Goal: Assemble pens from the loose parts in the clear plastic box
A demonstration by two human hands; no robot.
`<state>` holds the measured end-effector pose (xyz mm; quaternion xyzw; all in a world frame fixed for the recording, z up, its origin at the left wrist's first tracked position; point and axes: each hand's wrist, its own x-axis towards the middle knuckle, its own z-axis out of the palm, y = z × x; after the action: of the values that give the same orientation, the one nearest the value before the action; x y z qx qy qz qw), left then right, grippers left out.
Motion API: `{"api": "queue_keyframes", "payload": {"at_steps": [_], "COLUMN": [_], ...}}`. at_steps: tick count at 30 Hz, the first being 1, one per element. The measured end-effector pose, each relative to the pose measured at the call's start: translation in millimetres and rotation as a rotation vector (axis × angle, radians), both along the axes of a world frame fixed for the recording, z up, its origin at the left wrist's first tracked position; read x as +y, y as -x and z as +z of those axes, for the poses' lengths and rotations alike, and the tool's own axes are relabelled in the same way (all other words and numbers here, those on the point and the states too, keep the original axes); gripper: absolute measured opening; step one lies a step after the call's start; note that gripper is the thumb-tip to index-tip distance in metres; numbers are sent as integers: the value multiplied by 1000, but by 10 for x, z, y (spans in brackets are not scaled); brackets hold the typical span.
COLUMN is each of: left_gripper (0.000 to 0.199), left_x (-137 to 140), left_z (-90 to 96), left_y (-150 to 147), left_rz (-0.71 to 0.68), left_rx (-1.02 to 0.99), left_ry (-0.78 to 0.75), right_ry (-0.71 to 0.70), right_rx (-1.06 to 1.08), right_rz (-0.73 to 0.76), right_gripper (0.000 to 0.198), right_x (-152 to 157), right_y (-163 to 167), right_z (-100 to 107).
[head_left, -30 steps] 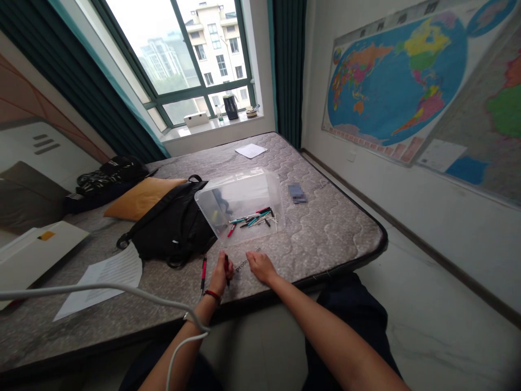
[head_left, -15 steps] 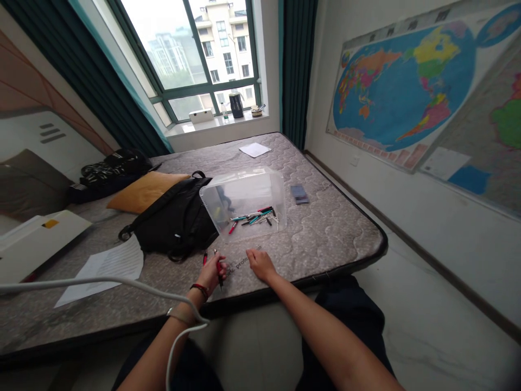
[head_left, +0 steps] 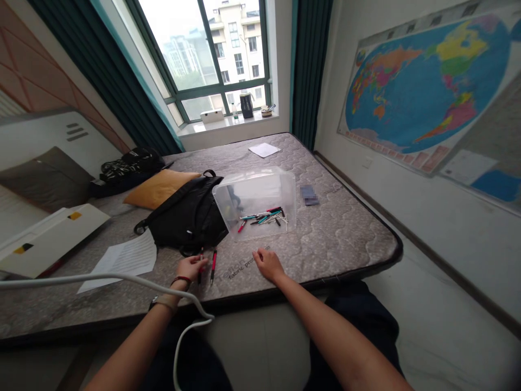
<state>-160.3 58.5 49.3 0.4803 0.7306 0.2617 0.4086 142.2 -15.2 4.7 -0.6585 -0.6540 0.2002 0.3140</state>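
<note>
My left hand (head_left: 190, 268) is low over the near part of the mattress, its fingers closed on a dark pen with red parts (head_left: 199, 276). A red and black pen (head_left: 214, 266) lies just right of that hand, apart from it. My right hand (head_left: 268, 265) rests on the mattress by the printed lettering, fingers curled in a loose fist with nothing showing in them. Beyond both hands a clear plastic box (head_left: 260, 187) lies on its side, its open mouth towards me. Several pens (head_left: 264, 217) in red, teal, black and white are heaped inside it.
A black bag (head_left: 187, 217) touches the box's left side, with a yellow cushion (head_left: 158, 187) behind. Printed paper (head_left: 126, 258) and a white carton (head_left: 57, 236) lie left. A white cable (head_left: 122, 278) crosses over my left forearm. Small dark cards (head_left: 309, 194) lie right of the box.
My left hand has moved left, and the red and black pen that was in it now lies on the mattress. My right hand keeps its place. The view has swung slightly left.
</note>
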Motion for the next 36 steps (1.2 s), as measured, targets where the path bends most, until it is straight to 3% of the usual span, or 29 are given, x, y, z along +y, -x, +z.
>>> {"api": "queue_keyframes", "payload": {"at_steps": [7,14,24,36], "left_gripper": [32,37,37,29], "left_x": [45,262,308,113], "left_z": [-149,-200,-316,-203], "left_y": [-32,-55,-47,-21], "left_rz": [-81,-92,-152,-213], "left_rx": [256,382,425,430], "left_ry": [23,43,4,-114], "right_ry": [-17,-23,-13,-3], "right_rx": [14,-9,-21,-42], "right_rz": [2,-8,-9,-6], "right_gripper": [37,33,30,26], "right_x": [-4,4,2,-1], "right_y": [14,25,32,39], "right_z": [9,-4,2,24]}}
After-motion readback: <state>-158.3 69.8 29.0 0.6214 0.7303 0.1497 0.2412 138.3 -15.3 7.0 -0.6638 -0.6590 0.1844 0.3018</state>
